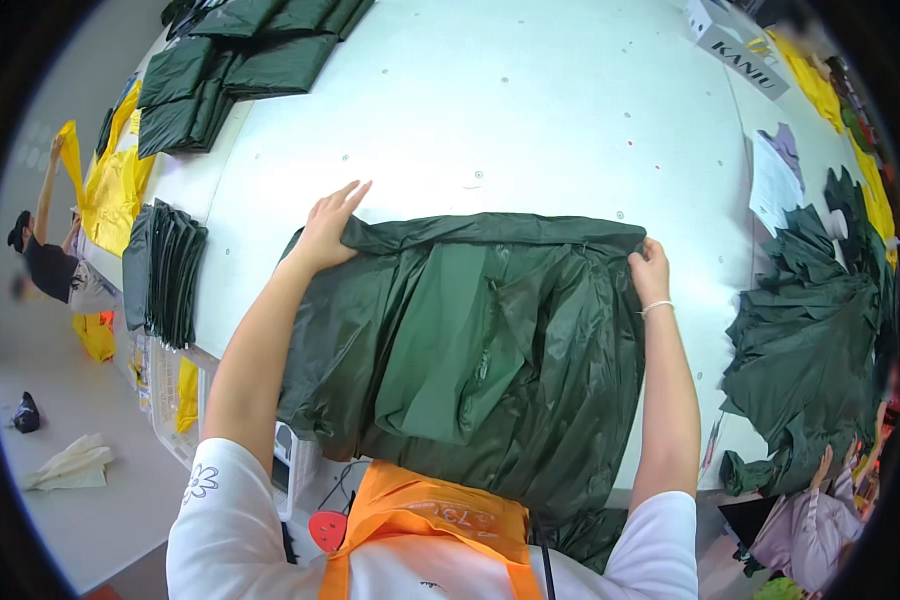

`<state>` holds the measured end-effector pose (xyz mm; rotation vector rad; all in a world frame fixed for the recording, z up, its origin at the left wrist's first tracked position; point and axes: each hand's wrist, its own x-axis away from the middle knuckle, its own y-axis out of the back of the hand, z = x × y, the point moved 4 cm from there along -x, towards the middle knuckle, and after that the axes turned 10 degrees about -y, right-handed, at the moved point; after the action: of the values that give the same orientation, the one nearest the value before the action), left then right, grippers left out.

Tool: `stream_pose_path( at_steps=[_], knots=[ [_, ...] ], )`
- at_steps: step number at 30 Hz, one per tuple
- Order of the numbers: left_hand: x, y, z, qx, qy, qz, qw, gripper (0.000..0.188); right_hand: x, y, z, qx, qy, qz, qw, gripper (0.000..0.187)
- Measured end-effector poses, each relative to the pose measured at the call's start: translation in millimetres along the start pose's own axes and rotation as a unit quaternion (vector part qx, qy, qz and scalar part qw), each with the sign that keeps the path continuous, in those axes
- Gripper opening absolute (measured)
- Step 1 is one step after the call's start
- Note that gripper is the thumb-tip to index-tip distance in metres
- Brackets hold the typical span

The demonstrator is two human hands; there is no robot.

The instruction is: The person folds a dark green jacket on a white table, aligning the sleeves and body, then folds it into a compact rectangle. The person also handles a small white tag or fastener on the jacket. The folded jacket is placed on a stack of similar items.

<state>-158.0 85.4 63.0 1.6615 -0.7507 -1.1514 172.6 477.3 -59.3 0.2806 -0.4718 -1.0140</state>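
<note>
We see a wide spread of dark green fabric [460, 340] at the centre of the clock, hanging down toward six o'clock over the near edge of the pale surface [530, 130]. It is thin and slick, with a soft sheen, and long creases run down it. Its far edge is doubled into a narrow, nearly straight band, and a smoother, lighter green panel lies in the middle.

At the band's left end, toward ten o'clock, our left hand [330, 228] rests on the fabric with its fingers straight and apart, tips pointing past the edge. At the right end, toward two o'clock, our right hand [651, 268] is clamped on the corner of the band, fingers curled in; a thin pale bracelet [656, 306] circles that wrist.

Toward eleven o'clock we have flat, glossy dark green packets [280, 65], squarish and overlapping. At nine o'clock stands a row of thin folded pieces [165, 275], their edges side by side. A loose, crumpled green heap [800, 340] spreads at three o'clock, and white paper [773, 185] lies between two and three.

As for writing, the white box [735, 50] between one and two o'clock carries bold dark capitals. Our orange apron [430, 490], at six, bears faint pale print, and a line-drawn flower [200, 483] decorates our white sleeve toward eight.
</note>
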Motion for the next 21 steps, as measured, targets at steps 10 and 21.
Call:
stream_pose_path(
  at_steps=[10,21],
  knots=[
    [-7,-11,14,0.342,0.03,0.155,0.926,0.046,11,6,77,-0.056,0.035,0.021,0.998,0.013],
    [-48,-58,84,0.332,0.332,0.163,0.868,0.031,9,-23,80,0.339,0.013,-0.139,0.93,0.016]
  ],
)
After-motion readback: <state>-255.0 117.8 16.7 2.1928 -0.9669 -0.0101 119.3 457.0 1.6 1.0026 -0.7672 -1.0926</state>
